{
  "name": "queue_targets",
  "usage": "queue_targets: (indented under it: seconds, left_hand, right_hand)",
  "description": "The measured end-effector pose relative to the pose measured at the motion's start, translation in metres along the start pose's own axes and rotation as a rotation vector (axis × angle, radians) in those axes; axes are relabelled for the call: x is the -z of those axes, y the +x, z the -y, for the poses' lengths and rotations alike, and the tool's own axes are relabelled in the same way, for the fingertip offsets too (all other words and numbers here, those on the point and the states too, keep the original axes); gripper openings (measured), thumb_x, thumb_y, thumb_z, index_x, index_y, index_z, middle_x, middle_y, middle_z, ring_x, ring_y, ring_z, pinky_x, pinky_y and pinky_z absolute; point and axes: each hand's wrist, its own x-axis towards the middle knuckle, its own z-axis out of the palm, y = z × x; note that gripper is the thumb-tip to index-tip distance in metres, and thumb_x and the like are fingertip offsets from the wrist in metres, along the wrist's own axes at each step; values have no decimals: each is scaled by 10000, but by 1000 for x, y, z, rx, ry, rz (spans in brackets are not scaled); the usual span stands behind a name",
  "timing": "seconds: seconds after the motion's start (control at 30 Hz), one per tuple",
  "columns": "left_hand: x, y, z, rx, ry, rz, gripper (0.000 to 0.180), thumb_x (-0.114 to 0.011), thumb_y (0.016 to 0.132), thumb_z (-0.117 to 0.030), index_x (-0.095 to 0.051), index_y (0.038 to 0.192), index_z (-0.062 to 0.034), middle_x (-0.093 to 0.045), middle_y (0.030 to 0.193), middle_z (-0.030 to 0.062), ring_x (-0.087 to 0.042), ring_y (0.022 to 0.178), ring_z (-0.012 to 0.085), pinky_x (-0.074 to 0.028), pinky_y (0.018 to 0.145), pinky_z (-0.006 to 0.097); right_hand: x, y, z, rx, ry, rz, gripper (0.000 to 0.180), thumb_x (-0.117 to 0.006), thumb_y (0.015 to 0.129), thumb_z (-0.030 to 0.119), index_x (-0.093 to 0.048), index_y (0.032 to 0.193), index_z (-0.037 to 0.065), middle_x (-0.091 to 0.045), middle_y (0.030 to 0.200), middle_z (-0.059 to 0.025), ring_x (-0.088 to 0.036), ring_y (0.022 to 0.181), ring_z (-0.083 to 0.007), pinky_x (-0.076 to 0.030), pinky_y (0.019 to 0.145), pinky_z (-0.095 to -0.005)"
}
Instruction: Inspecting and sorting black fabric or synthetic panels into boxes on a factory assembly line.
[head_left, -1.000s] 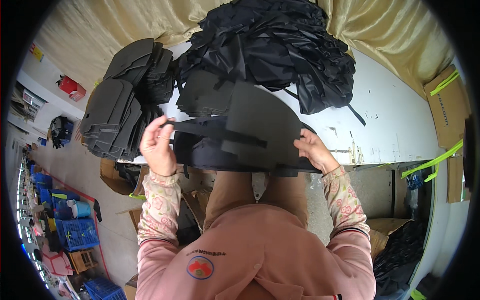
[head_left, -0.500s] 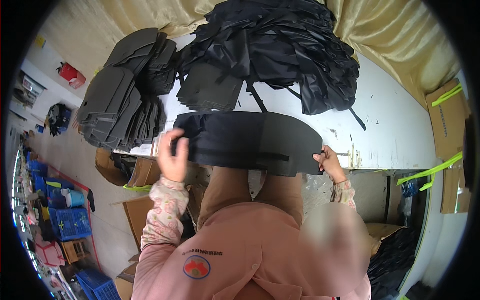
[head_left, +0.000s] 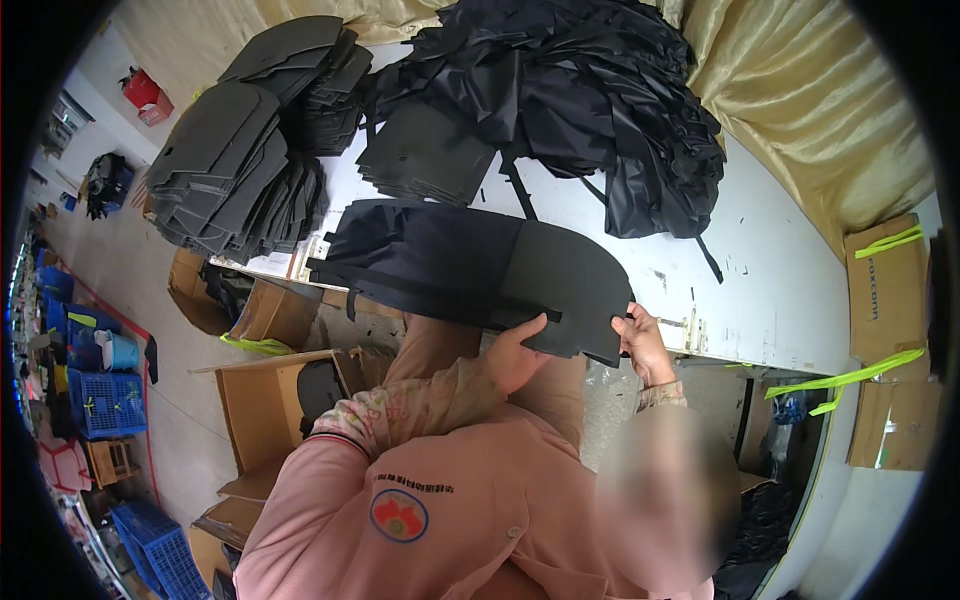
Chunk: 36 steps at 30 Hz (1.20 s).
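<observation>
A long dark grey board with a rounded end (head_left: 568,275) lies at the table's front edge, its left part covered by a black fabric sleeve (head_left: 425,255). Along the front of the sleeve runs a narrow black strap, its end lying on the board. My left hand (head_left: 517,356) is closed on the front edge near that strap end, thumb on top and fingers hidden beneath. At the board's right end, my right hand (head_left: 645,342) pinches the edge between thumb and fingers. Both hands hold the same piece, which overhangs my lap.
Stacks of dark boards (head_left: 215,165) stand at the table's left, with a smaller stack (head_left: 425,155) beside them. Behind is a large heap of black fabric sleeves (head_left: 580,110). Cardboard boxes (head_left: 270,400) sit below left; more boxes (head_left: 885,300) stand at right.
My left hand has moved from the sleeve's left end to the front edge near the middle. The piece has tilted, its right end nearer me. My right hand keeps its pinch.
</observation>
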Motion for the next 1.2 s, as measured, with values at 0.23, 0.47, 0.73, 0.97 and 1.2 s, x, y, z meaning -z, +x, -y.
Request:
queue_targets:
  seconds: [0.23,0.47,0.73,0.97,1.2]
  left_hand:
    - [11,8,-3,-13,17,-103,378,-575,896,-77,-484,1258,-17,-530,1266,108,-488,1198,255,-362,1058,436]
    - [15,1,-1,45,-5,-111,381,-559,902,-53,-473,1272,-39,-515,1298,100,-469,1230,269,-349,1075,474]
    - [11,6,-3,39,-40,-108,379,-565,923,-128,-458,1281,-61,-495,1322,91,-454,1250,273,-335,1082,481]
    - [30,16,-8,218,-102,-158,425,-550,942,-193,-429,1316,-32,-512,1307,113,-471,1236,285,-326,1082,466]
    - [-2,-24,-15,331,1535,443,414,-509,952,-396,-638,1116,-38,-643,1132,122,-590,1090,220,-412,996,367]
  right_hand:
    - [-9,11,-13,219,-290,-141,239,-626,854,3,-495,1053,11,-582,706,5,-484,560,-52,-397,514,-199]
    - [-22,-2,-1,322,-592,-261,275,-643,822,-21,-500,1056,1,-564,700,-19,-496,626,-97,-422,595,-240]
    - [-8,10,-9,377,-676,-305,315,-677,801,18,-510,1067,3,-579,695,-73,-518,601,-140,-436,589,-278]
    - [-10,7,8,303,-569,-252,271,-669,813,1,-525,1042,-16,-506,662,17,-433,593,-75,-384,554,-225]
    - [26,25,-8,224,-619,-310,242,-707,795,57,-554,968,-14,-482,619,-18,-456,572,-117,-400,554,-271]
